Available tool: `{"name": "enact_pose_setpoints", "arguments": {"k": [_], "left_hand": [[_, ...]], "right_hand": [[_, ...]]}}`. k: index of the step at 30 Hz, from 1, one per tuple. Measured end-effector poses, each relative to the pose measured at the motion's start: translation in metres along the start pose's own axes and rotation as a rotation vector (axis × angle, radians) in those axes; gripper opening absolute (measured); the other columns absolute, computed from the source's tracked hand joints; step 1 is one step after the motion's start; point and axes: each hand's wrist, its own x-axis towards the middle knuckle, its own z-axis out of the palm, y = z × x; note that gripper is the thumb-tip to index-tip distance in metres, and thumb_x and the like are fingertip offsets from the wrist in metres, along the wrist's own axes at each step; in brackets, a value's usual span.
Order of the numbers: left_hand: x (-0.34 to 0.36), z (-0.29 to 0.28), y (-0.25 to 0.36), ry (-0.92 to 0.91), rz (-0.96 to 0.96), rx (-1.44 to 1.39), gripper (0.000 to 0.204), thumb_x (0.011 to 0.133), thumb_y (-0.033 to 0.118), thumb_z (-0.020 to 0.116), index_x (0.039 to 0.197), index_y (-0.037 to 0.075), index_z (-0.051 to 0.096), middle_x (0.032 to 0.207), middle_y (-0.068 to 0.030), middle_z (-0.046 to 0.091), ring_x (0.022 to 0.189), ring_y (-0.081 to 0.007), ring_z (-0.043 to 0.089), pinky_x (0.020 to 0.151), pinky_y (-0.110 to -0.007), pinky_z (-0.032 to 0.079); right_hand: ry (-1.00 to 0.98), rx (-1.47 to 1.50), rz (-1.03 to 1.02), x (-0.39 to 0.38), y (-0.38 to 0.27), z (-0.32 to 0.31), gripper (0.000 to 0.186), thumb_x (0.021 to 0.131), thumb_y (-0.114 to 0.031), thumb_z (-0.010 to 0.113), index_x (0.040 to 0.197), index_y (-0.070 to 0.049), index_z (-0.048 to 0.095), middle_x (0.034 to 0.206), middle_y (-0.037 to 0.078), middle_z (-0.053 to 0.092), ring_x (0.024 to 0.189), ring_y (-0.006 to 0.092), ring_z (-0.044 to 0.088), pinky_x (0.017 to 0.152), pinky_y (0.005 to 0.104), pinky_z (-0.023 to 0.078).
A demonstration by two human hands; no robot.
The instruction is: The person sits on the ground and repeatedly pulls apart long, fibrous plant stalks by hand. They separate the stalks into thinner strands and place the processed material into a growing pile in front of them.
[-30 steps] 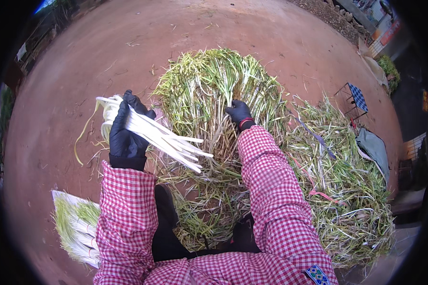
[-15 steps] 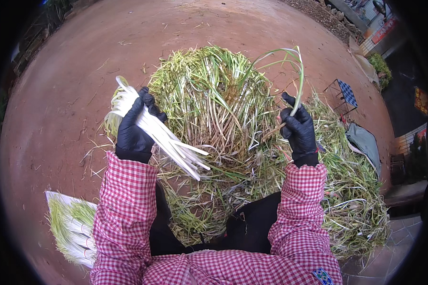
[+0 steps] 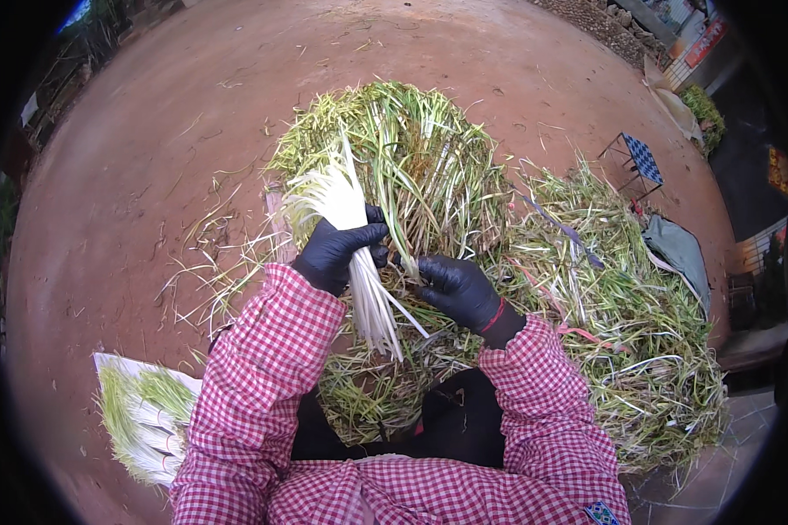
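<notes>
My left hand (image 3: 334, 254), in a black glove, is wrapped round a bunch of white scallion-like stalks (image 3: 341, 206). Their pale tips fan out above my fist, and the thin white ends hang below it. Just to the right, my black-gloved right hand (image 3: 457, 290) pinches a single green scallion-like stalk (image 3: 401, 241) near its pale lower end. That stalk runs up over the heap (image 3: 442, 162) of untrimmed green stalks in front of me. The fingertips of both hands are close together, and some of the left ones are hidden behind the bunch.
Loose leaves and peelings (image 3: 630, 341) spread over the ground to my right. Tied bundles (image 3: 149, 420) of white-and-green stalks lie on a pale sheet at lower left. A small blue checked stool (image 3: 642, 159) and a grey-green cloth (image 3: 677, 254) are at the right. Stray strands (image 3: 228, 280) litter the red ground.
Both hands have come inward to the middle, from wide apart to nearly touching. The white bunch moved right and now stands more upright. The right hand's stalk came left and down.
</notes>
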Motion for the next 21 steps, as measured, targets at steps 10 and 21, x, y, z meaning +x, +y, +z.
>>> {"name": "enact_pose_setpoints", "arguments": {"k": [10, 21], "left_hand": [[0.002, 0.01, -0.014, 0.081, 0.087, 0.013, 0.03, 0.067, 0.005, 0.068, 0.092, -0.002, 0.053, 0.074, -0.0081, 0.058, 0.06, -0.0155, 0.057, 0.053, -0.026, 0.051], [-0.005, 0.009, -0.007, -0.018, 0.153, 0.129, 0.02, 0.072, -0.002, 0.065, 0.089, -0.001, 0.056, 0.071, -0.0074, 0.06, 0.058, -0.0159, 0.059, 0.051, -0.026, 0.052]], "right_hand": [[0.186, 0.885, 0.305, 0.005, 0.026, 0.01, 0.009, 0.082, -0.01, 0.061, 0.086, -0.002, 0.062, 0.067, -0.002, 0.058, 0.06, 0.0037, 0.053, 0.051, 0.0196, 0.044], [0.124, 0.642, 0.328, 0.021, 0.033, -0.023, 0.025, 0.08, -0.016, 0.065, 0.101, -0.003, 0.061, 0.079, 0.002, 0.064, 0.061, 0.0081, 0.057, 0.053, 0.0221, 0.044]]}}
